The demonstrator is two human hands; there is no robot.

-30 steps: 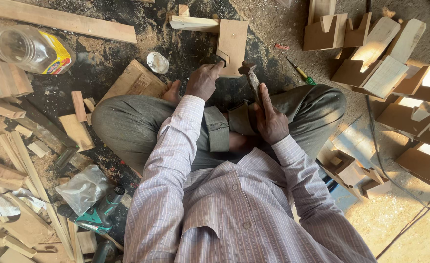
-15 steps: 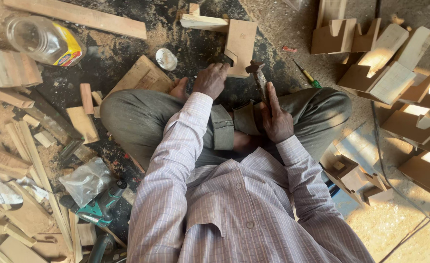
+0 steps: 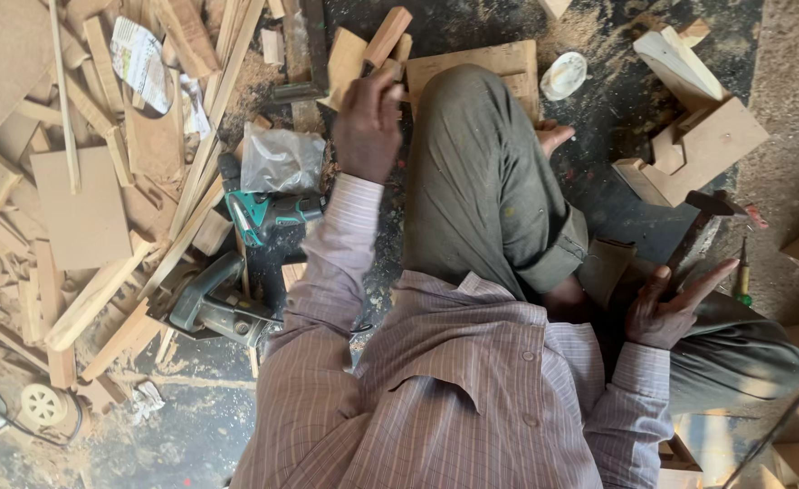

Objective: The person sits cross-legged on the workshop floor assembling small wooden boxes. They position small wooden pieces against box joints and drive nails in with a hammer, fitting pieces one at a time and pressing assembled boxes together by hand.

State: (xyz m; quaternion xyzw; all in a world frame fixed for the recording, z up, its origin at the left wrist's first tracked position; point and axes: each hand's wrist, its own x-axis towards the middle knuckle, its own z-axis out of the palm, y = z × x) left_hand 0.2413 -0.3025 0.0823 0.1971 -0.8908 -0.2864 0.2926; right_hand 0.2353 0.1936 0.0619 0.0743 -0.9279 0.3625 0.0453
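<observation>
Two bare hands work apart over a dusty workshop floor (image 3: 598, 145) strewn with offcuts. At about four o'clock the right hand (image 3: 666, 308) grips the brown wooden handle of a hammer with a dark metal head (image 3: 700, 237), fingers (image 3: 703, 282) wrapped around the shaft low down; its long axis runs up towards one o'clock, head uppermost, just below a stepped, notched block of pale wood (image 3: 698, 149). At eleven o'clock the left hand (image 3: 368, 127) is closed on a short reddish wooden stick (image 3: 388, 36) that slants up towards one o'clock, beside a flat plywood board (image 3: 476, 65) lying at the knee. A crumpled clear plastic bag (image 3: 282, 161) lies at ten o'clock; what it holds cannot be told. Below it rests a teal and black power drill (image 3: 268, 213), pointing towards three o'clock.
</observation>
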